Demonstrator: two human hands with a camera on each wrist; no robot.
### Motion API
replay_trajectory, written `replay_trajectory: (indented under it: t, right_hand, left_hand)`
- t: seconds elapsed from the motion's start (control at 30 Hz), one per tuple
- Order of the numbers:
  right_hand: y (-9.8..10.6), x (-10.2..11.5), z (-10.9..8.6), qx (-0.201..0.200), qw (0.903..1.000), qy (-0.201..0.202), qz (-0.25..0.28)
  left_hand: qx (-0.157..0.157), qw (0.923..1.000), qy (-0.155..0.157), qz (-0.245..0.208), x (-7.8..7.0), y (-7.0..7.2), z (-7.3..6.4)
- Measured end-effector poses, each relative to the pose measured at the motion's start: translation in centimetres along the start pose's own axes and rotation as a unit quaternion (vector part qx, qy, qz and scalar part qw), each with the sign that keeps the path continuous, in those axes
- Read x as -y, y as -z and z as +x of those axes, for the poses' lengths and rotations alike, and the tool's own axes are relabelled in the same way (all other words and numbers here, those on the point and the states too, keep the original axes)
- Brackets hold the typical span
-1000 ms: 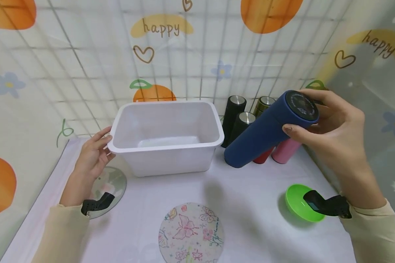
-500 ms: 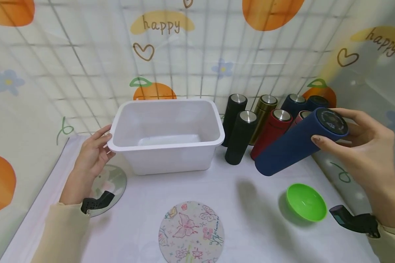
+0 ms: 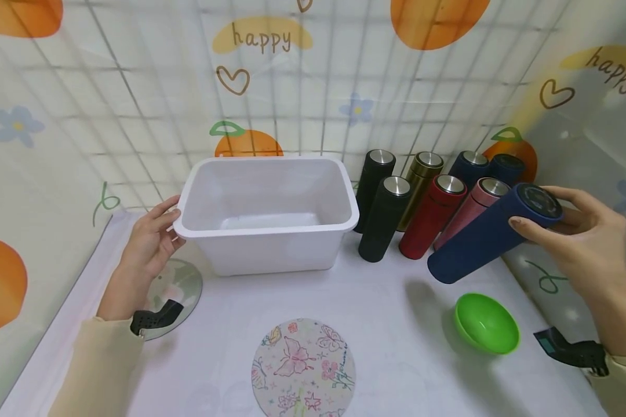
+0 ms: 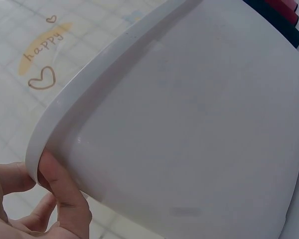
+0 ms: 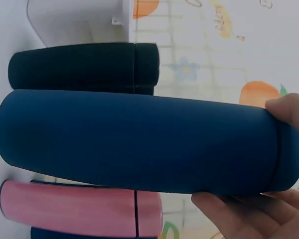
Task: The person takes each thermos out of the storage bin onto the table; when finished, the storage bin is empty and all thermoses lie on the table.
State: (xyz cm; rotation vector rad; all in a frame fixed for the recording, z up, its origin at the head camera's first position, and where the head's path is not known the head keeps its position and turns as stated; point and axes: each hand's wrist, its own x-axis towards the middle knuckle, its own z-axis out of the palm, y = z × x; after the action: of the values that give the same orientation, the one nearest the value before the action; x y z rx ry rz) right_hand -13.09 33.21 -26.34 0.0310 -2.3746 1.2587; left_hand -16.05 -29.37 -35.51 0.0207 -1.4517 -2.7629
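Observation:
My right hand (image 3: 589, 237) grips a dark blue thermos bottle (image 3: 475, 246) near its black-topped lid, thumb on one side and fingers on the other. The bottle hangs tilted above the table, in front of a pink thermos (image 3: 472, 211). In the right wrist view the blue thermos (image 5: 139, 142) spans nearly the whole width. On the left, my left hand (image 3: 148, 243) holds the rim of a white plastic bin (image 3: 268, 252) at its left corner. The left wrist view has thumb and finger pinching that rim (image 4: 65, 112). No items show inside the bin.
Right of the bin stand black thermoses (image 3: 383, 220), a gold one (image 3: 422, 174), a red one (image 3: 433, 217) and blue ones (image 3: 469, 165). A green bowl (image 3: 487, 324) sits front right. A patterned round mat (image 3: 302, 368) and a clear disc (image 3: 185, 289) lie on the table.
My right hand has carried the blue thermos right and downward, away from the bin, uncovering the red and pink thermoses. My left hand has stayed at the bin's rim.

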Motion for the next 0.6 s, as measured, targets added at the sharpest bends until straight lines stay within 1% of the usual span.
replay_trajectory:
  t: [0.2, 0.27, 0.4, 0.6]
  right_hand:
    - [0.6, -1.3, 0.2, -0.007, 0.9996, -0.021, 0.016]
    - [0.8, -1.8, 0.3, -0.01, 0.9994, -0.031, 0.012]
    - [1.3, -2.9, 0.6, -0.009, 0.9981, -0.055, -0.026]
    - [1.9, -4.4, 1.4, -0.012, 0.9917, -0.1, -0.08]
  left_hand:
    - [0.002, 1.0, -0.002, 0.005, -0.1, 0.0, 0.1]
    - [0.001, 1.0, 0.0, 0.008, -0.1, -0.1, 0.1]
    - [-0.002, 1.0, 0.005, 0.008, -0.1, -0.1, 0.0]
    - [-0.001, 0.9999, 0.003, 0.014, -0.2, 0.0, 0.0]
